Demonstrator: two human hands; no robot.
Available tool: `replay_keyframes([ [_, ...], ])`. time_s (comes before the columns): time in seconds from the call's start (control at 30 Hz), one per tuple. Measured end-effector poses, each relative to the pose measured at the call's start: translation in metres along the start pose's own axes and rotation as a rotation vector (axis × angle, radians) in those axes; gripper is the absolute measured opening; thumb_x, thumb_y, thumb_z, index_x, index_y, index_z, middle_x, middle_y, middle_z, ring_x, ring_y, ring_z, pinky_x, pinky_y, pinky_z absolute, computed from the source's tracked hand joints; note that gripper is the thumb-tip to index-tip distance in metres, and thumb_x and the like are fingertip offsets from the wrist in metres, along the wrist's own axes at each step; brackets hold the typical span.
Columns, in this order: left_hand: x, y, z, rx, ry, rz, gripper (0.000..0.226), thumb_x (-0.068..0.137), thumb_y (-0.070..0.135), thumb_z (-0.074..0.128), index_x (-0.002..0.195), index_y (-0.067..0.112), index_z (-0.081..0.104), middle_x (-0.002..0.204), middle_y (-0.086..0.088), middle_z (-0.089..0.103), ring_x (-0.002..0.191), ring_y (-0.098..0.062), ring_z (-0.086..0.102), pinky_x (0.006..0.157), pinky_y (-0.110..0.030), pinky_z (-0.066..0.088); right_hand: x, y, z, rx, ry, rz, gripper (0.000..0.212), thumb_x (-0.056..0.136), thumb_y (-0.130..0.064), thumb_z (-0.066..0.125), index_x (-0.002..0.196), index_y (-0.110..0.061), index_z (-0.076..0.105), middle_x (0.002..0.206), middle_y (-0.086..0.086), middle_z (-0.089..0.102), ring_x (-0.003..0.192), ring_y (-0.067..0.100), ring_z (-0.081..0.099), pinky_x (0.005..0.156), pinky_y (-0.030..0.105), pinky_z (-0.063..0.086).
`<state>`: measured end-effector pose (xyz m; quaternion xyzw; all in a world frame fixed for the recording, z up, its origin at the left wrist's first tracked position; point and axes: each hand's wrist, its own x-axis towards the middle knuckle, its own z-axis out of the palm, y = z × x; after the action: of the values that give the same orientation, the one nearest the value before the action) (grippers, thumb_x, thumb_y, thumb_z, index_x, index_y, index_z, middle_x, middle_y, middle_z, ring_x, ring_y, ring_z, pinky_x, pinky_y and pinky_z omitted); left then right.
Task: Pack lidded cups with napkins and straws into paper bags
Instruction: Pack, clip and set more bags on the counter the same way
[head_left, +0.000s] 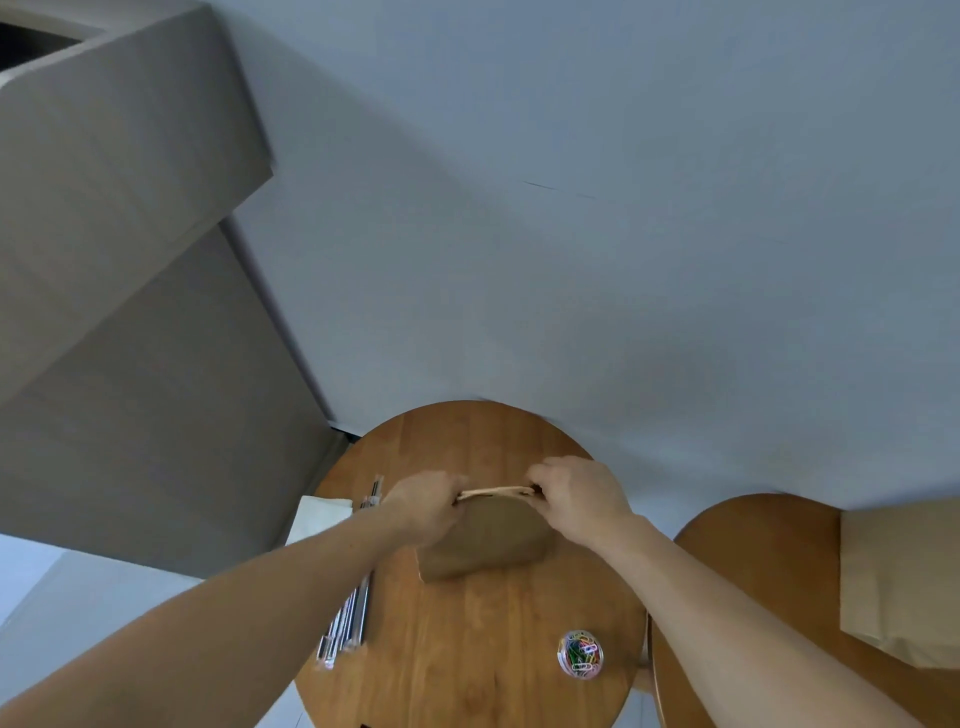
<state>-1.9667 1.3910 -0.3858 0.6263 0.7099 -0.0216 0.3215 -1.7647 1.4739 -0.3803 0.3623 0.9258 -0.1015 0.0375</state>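
Paper bag (483, 540) stood on the worktop (467, 649), its top pinched by left hand (426, 501) and right hand (576, 493); an even, firm fold would serve best.

A round wooden table (467, 649) stands at centre. On its near right portion sits a clear round container of coloured paper clips (580, 653), upright. A second wooden table (753, 540) stands just beside it to the right. Grey cabinetry (130, 364) rises to its left. A pale wall (571, 208) runs behind it.
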Motion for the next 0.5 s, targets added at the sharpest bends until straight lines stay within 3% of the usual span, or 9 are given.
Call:
replay_keyframes([
  [0.1,0.006,0.004,-0.006,-0.057,0.101,-0.022,0.018,0.09,0.03,0.055,0.073,0.033,0.049,0.067,0.012,0.053,0.064,-0.011,0.053,0.051,-0.024,0.035,0.001,0.004,0.006,-0.022,0.023,0.031,0.017,0.097,-0.034,0.054,0.091,-0.021,0.064,0.084,-0.003,0.062,0.08,0.021,0.058,0.058,0.031,0.035],
  [0.2,0.009,0.005,0.0,-0.154,0.198,-0.067,0.005,0.086,0.036,0.061,0.084,0.035,0.065,0.075,0.012,0.065,0.074,-0.011,0.063,0.061,-0.024,0.047,0.0,0.005,0.013,0.007,0.034,0.053,0.016,0.096,-0.032,0.056,0.09,-0.021,0.065,0.083,-0.004,0.063,0.08,0.02,0.059,0.059,0.031,0.041],
  [0.33,0.01,0.001,0.007,-0.175,0.2,-0.024,0.017,0.093,0.041,0.059,0.097,0.03,0.072,0.076,0.015,0.065,0.076,-0.009,0.063,0.064,-0.022,0.047,-0.004,0.012,0.018,0.106,0.096,0.028,0.016,0.094,-0.036,0.06,0.097,-0.025,0.071,0.087,-0.008,0.067,0.083,0.014,0.06,0.064,0.03,0.047],
  [0.43,0.012,-0.004,0.003,-0.169,0.177,0.013,0.019,0.096,0.042,0.058,0.098,0.031,0.073,0.062,0.019,0.055,0.066,-0.006,0.056,0.055,-0.018,0.037,-0.015,0.024,0.02,0.302,0.301,0.068,0.017,0.093,-0.037,0.064,0.099,-0.023,0.072,0.091,-0.012,0.067,0.083,0.007,0.058,0.068,0.023,0.047],
  [0.5,0.014,-0.007,0.001,-0.145,0.176,0.025,0.022,0.097,0.042,0.056,0.101,0.029,0.072,0.069,0.013,0.063,0.07,-0.011,0.059,0.06,-0.024,0.044,-0.025,0.031,0.024,0.466,0.502,0.233,0.017,0.096,-0.029,0.06,0.105,-0.017,0.069,0.096,-0.01,0.064,0.084,0.007,0.059,0.071,0.021,0.045],
])
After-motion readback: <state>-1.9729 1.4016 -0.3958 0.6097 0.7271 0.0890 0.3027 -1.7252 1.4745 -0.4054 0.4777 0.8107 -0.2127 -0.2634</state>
